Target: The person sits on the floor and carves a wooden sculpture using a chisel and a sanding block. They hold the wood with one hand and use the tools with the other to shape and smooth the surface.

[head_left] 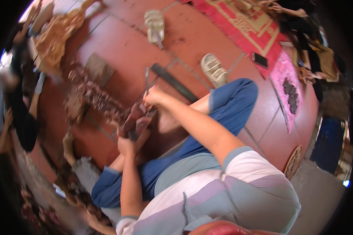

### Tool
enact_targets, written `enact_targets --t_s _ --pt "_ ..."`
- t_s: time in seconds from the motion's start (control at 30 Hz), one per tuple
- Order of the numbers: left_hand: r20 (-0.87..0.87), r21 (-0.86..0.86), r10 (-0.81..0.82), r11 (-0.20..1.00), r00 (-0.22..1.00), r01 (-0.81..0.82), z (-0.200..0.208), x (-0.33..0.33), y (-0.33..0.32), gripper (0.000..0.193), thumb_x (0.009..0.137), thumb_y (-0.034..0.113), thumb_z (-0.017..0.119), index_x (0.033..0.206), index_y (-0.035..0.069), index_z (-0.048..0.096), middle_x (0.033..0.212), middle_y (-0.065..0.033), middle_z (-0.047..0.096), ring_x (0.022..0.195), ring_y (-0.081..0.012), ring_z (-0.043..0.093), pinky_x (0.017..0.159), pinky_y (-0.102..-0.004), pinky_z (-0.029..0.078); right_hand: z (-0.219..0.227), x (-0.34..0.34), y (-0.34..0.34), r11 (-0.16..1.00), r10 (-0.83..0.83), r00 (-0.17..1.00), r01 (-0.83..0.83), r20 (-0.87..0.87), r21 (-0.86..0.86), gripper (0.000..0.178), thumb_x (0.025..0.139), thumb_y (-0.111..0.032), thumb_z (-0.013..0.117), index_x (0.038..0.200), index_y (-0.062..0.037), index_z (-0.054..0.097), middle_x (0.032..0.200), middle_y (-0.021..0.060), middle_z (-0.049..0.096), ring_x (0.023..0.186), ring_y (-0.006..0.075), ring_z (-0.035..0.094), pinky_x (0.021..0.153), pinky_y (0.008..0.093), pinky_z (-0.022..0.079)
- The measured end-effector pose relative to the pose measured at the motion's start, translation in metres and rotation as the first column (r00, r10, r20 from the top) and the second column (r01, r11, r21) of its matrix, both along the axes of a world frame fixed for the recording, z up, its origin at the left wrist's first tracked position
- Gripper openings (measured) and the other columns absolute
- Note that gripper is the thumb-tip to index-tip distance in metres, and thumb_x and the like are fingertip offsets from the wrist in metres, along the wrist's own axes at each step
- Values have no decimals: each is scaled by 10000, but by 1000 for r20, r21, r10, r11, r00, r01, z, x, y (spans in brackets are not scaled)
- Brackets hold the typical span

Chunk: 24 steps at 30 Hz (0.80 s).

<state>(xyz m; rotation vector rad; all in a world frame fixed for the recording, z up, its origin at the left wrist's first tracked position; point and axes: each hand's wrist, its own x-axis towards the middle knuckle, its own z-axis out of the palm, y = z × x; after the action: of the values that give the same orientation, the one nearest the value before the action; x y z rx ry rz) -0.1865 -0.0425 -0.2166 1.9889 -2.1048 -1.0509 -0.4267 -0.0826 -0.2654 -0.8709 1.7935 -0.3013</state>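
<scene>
A long reddish-brown carved piece (102, 98), knobbly and apparently wooden, slants from upper left toward my lap. Its near end has smoother, broader parts beside my bare legs. My left hand (127, 144) is closed around that near end from below. Just above, my right hand (155, 96) is closed on a thin, dark, rod-like tool (147, 76), its upper end sticking out past my fingers. The tool's lower end is hidden by my hand and the carving, so I cannot tell whether it touches the surface.
On the red tiles lie a dark flat bar (174, 83), a wooden block (99, 68) and two pale slippers, one far (155, 25), one nearer (214, 69). A red mat (219, 23), a phone (259, 60) and a pink cloth (283, 70) are right. Other people sit left and upper right.
</scene>
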Motion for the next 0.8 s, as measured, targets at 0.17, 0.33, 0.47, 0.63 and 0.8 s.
enact_targets --t_s 0.17,0.33,0.47,0.63,0.8 --pt "-228 188 261 957 938 -221 13 -12 -3 777 481 439 845 1139 87 626 1101 -105 662 1025 -271 627 867 -364 480 22 27 12 988 -145 938 121 -315 -95 372 833 -382 556 919 -58 717 1252 295 507 1236 428 434 1046 499 344" --pt "-179 -117 -83 991 980 63 19 -18 4 474 702 271 758 1096 53 611 1004 -126 655 961 -285 620 831 -364 482 19 -22 3 980 63 977 -100 203 173 335 867 -271 505 946 -19 711 1306 287 465 1254 417 413 1059 463 331" --pt "-345 -286 129 929 930 -235 -70 61 -32 191 863 174 675 937 31 574 811 -56 564 743 -161 544 671 -293 463 36 20 16 985 -159 968 140 -195 -104 270 839 -215 540 878 -15 717 1308 286 463 1242 396 424 1076 472 303" --pt "-756 -198 29 942 654 -272 139 -5 -31 192 931 115 578 783 64 467 721 7 466 650 -57 433 550 -230 390 15 -7 10 998 -54 995 51 90 33 210 809 -157 547 756 -22 698 757 178 681 706 298 683 673 404 566" --pt "-845 -534 -522 834 -115 141 255 -13 -6 322 908 358 482 1104 104 521 749 -50 480 601 -174 464 544 -323 347 -85 42 23 732 -628 372 -15 -683 -681 139 720 -206 720 699 -70 699 689 149 686 591 254 678 561 336 567"
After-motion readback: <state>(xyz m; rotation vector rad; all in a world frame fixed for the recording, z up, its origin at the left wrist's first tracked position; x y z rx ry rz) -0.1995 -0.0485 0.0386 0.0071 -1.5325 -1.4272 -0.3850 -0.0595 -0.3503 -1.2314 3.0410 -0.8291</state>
